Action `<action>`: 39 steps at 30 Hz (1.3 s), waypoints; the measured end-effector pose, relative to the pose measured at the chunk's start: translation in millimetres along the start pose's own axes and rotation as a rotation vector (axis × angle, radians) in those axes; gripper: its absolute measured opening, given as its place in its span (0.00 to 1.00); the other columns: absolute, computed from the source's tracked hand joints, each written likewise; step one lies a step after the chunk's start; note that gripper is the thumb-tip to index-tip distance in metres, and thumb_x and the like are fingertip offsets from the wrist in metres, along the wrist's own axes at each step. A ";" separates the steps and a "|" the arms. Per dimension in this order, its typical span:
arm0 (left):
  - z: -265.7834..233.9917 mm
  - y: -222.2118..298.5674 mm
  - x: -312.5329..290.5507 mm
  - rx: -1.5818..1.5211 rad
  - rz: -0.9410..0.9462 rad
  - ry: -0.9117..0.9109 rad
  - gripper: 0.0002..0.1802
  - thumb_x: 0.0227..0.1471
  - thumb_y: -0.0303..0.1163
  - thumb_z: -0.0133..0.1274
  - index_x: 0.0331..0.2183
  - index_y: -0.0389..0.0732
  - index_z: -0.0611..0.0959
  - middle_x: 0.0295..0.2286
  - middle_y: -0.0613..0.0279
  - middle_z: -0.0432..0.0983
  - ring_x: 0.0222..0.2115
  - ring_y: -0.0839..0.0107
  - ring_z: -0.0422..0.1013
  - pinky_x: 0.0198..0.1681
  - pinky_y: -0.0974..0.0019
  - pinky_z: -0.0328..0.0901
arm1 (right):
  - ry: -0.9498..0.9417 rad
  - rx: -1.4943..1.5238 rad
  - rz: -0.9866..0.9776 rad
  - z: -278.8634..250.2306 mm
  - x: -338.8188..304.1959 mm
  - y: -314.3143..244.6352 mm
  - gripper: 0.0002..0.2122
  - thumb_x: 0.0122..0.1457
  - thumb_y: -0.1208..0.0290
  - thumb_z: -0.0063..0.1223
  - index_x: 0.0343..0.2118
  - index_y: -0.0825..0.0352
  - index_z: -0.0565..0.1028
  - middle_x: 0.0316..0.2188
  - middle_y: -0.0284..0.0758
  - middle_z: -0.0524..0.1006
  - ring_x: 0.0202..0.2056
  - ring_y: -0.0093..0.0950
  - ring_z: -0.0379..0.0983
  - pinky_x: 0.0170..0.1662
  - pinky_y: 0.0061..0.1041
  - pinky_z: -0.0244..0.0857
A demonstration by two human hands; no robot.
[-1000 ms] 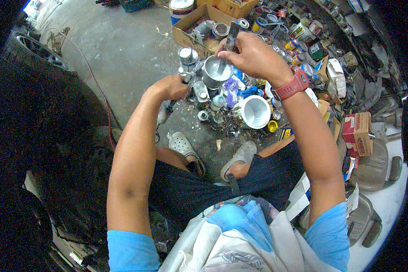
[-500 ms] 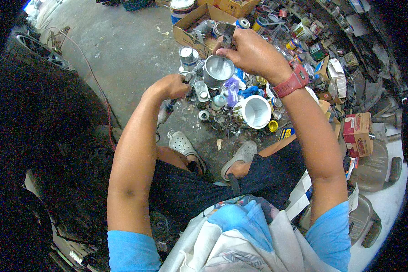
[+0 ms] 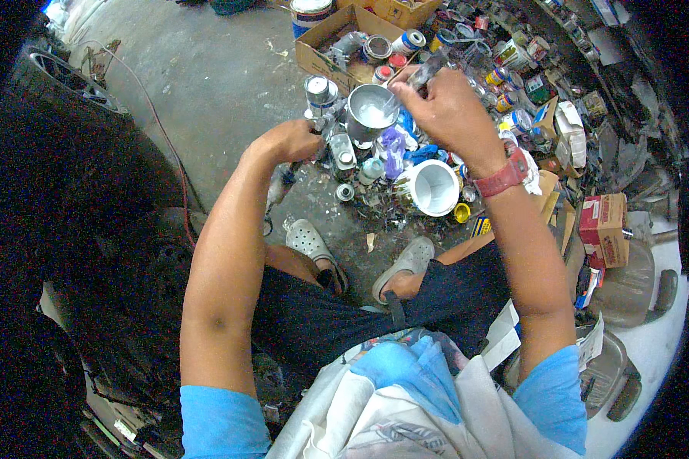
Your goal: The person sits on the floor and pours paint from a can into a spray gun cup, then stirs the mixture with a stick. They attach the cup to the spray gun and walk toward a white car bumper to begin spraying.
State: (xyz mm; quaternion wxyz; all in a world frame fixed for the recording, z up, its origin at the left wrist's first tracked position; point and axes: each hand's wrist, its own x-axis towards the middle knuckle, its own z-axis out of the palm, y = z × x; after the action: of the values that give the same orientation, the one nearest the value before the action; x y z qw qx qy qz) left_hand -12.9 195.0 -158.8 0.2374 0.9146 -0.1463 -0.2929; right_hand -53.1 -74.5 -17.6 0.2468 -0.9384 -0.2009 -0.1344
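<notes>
My left hand (image 3: pixel 297 140) is closed round the handle of a spray gun (image 3: pixel 328 120), whose lower end shows below my wrist. On its right side is the gun's round grey metal cup (image 3: pixel 372 107), with its top uncovered and pale silvery liquid inside. My right hand (image 3: pixel 452 115) grips a flat grey strip-like tool (image 3: pixel 427 69) beside the cup. The tool tilts, upper end to the right; its lower end reaches the cup's right rim, where blur hides whether it touches the liquid. A lidded paint can (image 3: pixel 319 93) stands just beyond the gun.
Bottles (image 3: pixel 342 155), a purple cloth (image 3: pixel 393 153) and a white bucket (image 3: pixel 434 188) crowd the floor below the cup. An open cardboard box (image 3: pixel 321 53) holds cans farther off. Many cans lie at right. A red hose (image 3: pixel 161 130) runs along the left, near a wheel (image 3: pixel 69 80).
My right hand has moved right and slightly nearer, from above the cup to beside it. The strip-like tool has gone from nearly upright to tilted. My left hand and the spray gun have barely moved.
</notes>
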 end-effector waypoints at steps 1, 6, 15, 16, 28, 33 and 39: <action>-0.1 -0.3 0.3 -0.012 0.001 -0.009 0.23 0.58 0.45 0.53 0.39 0.33 0.87 0.33 0.47 0.87 0.34 0.51 0.83 0.42 0.48 0.74 | -0.060 0.002 0.001 2.4 -6.0 -1.0 0.21 0.64 0.58 0.60 0.26 0.75 0.82 0.22 0.56 0.78 0.27 0.54 0.79 0.35 0.50 0.73; 0.6 0.3 -1.8 -0.009 0.002 -0.036 0.23 0.59 0.46 0.54 0.38 0.33 0.87 0.32 0.49 0.87 0.33 0.54 0.82 0.40 0.49 0.74 | -0.083 0.086 0.040 3.8 -7.2 -7.3 0.21 0.64 0.58 0.61 0.24 0.76 0.81 0.23 0.56 0.79 0.28 0.56 0.79 0.35 0.50 0.73; 2.9 0.7 0.7 -0.020 -0.001 -0.025 0.23 0.58 0.46 0.53 0.38 0.33 0.87 0.32 0.50 0.87 0.35 0.55 0.82 0.41 0.49 0.73 | -0.112 0.217 -0.112 3.1 6.3 0.5 0.15 0.61 0.60 0.65 0.36 0.70 0.84 0.30 0.55 0.82 0.37 0.55 0.81 0.42 0.50 0.75; 2.8 0.4 0.9 0.000 -0.004 -0.032 0.23 0.58 0.46 0.53 0.39 0.33 0.86 0.32 0.50 0.87 0.35 0.55 0.82 0.42 0.49 0.73 | -0.136 0.126 -0.077 3.3 7.8 4.6 0.15 0.61 0.60 0.65 0.36 0.69 0.84 0.31 0.55 0.82 0.38 0.55 0.81 0.43 0.50 0.75; 2.3 -0.1 0.0 -0.001 -0.004 -0.038 0.22 0.57 0.43 0.53 0.38 0.33 0.87 0.34 0.47 0.87 0.37 0.52 0.83 0.44 0.48 0.74 | -0.211 0.175 -0.133 9.4 24.2 10.7 0.11 0.60 0.62 0.66 0.37 0.66 0.86 0.31 0.52 0.83 0.37 0.50 0.83 0.41 0.46 0.75; 4.6 -3.2 3.0 -0.024 0.014 -0.020 0.21 0.56 0.42 0.53 0.38 0.33 0.87 0.34 0.47 0.87 0.36 0.52 0.83 0.43 0.47 0.73 | -0.136 0.090 -0.182 -0.6 17.9 -3.0 0.09 0.61 0.64 0.66 0.37 0.63 0.87 0.31 0.51 0.84 0.36 0.51 0.83 0.40 0.46 0.75; 5.1 -5.5 3.6 -0.019 0.010 -0.031 0.21 0.56 0.43 0.53 0.37 0.33 0.87 0.33 0.48 0.87 0.35 0.53 0.83 0.43 0.48 0.73 | -0.165 0.040 -0.168 8.2 28.5 10.0 0.09 0.61 0.64 0.67 0.37 0.64 0.87 0.31 0.52 0.84 0.36 0.51 0.83 0.42 0.46 0.76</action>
State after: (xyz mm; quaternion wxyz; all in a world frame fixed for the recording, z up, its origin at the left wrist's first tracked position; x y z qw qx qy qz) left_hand -12.5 196.4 -167.0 0.2452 0.9069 -0.1516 -0.3072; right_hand -22.2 -69.4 -18.6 0.2361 -0.9209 -0.3013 -0.0731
